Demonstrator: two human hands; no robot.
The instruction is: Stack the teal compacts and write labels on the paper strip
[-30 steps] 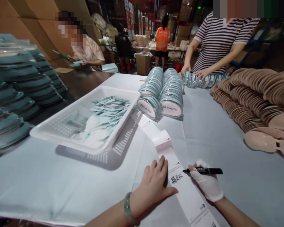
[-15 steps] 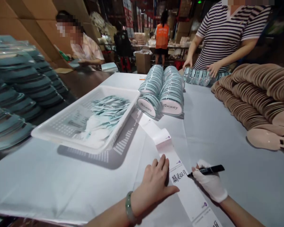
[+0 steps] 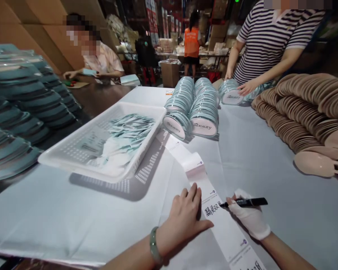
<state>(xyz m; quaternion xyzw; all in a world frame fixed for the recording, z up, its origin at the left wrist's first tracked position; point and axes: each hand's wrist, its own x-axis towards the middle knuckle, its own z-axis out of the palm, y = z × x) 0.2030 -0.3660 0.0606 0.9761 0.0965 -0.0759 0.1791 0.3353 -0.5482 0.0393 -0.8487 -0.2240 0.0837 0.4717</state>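
A long white paper strip (image 3: 195, 170) runs across the pale tablecloth toward me. My left hand (image 3: 183, 221), with a green bangle on the wrist, lies flat on the strip and holds it down. My right hand (image 3: 249, 217), in a white glove, grips a black marker (image 3: 246, 203) whose tip touches the strip just right of several handwritten black characters (image 3: 212, 210).
A white perforated tray (image 3: 73, 155) of sachets sits left of the strip. Rows of round teal compacts (image 3: 204, 112) lie behind it. Stacked beige puffs (image 3: 301, 112) fill the right, teal packs (image 3: 19, 105) the left. A person in a striped shirt (image 3: 266, 37) handles compacts opposite.
More characters have appeared on the strip as the marker moved right. The striped-shirt person has turned a row of compacts to face me.
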